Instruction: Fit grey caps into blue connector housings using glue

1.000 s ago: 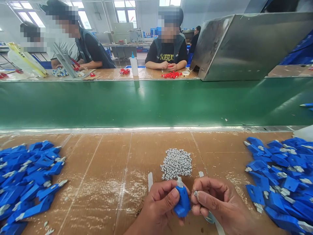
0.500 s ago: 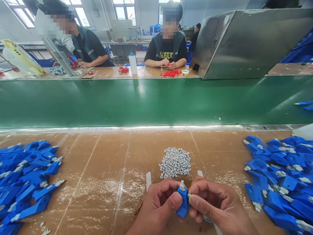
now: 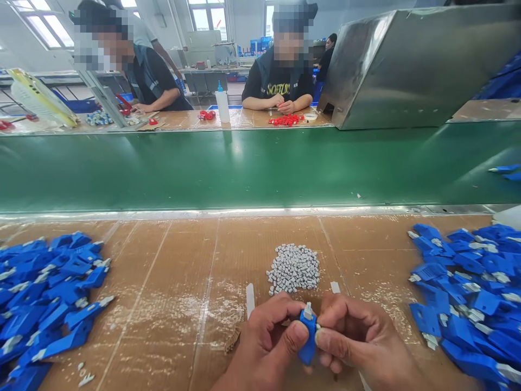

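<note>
My left hand [image 3: 272, 345] is closed around a blue plastic part [image 3: 308, 345] with a grey tip pointing up and away from me. At this part's right side, my right hand [image 3: 362, 339] pinches a small pale piece [image 3: 318, 327] between thumb and forefinger, pressed against the blue body. Most of that piece is hidden by the fingertips. Just beyond both hands lies a pile of small grey pieces [image 3: 293, 269] on the brown cardboard tabletop [image 3: 163, 304].
Blue parts with grey tips are heaped at the left [image 3: 44, 304] and at the right [image 3: 468, 304]. A green conveyor belt [image 3: 244, 168] crosses beyond the table. Past it, two co-workers sit near a white bottle [image 3: 222, 106], red parts [image 3: 286, 120] and a metal housing [image 3: 378, 70].
The view has shifted slightly. My hands keep the same grip on the blue part, which has tilted a little, and the pale piece stays at its right side.
</note>
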### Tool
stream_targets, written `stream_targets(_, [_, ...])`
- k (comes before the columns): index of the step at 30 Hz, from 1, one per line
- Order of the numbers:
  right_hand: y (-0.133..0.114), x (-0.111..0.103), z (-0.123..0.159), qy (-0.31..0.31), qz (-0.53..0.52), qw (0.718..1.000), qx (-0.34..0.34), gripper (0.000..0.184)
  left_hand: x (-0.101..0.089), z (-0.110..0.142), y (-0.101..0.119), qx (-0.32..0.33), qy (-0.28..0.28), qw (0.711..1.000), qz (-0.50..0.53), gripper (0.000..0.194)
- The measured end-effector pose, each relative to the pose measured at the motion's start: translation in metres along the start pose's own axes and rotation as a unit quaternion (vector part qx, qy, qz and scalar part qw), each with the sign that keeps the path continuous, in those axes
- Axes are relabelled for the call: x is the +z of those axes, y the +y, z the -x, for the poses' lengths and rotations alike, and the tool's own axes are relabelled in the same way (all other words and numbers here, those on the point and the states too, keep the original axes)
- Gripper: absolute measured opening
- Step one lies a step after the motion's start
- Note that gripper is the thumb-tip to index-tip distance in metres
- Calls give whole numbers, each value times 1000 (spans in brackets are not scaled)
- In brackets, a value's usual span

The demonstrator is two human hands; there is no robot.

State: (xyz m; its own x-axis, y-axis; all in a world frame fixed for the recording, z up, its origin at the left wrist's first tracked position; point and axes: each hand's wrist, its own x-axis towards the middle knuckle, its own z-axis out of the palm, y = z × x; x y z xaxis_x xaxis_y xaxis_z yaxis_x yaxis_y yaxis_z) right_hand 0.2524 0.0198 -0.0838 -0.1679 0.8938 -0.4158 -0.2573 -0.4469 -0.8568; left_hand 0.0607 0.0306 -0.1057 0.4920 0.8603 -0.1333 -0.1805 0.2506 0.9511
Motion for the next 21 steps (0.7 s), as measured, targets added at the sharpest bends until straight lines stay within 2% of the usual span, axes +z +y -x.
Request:
stream_targets(4, [-5,-3,-1,-40,-77,995,54,46,2,1,5,-16,-20,1000,0,53])
stream_targets(8, [3,-8,-2,-67,-106,990,61,42,5,2,13,21,-31,998,-43,61])
stream_targets(13, [18,-17,-10,-120,-109,986,39,33,5,4,24,72,-35,989,-124,61])
stream_targets(16, [22,-14,-12,-130,-68,989,15,32,8,6,29,85,-45,983,-159,62])
stream_targets(19, [21,-5,-9,-114,11,993,-21,51,6,14,33,105,-41,967,-228,51])
stream_targets(21, [15,-7,-6,-96,86,991,-35,72,-11,22,37,135,32,939,-314,36])
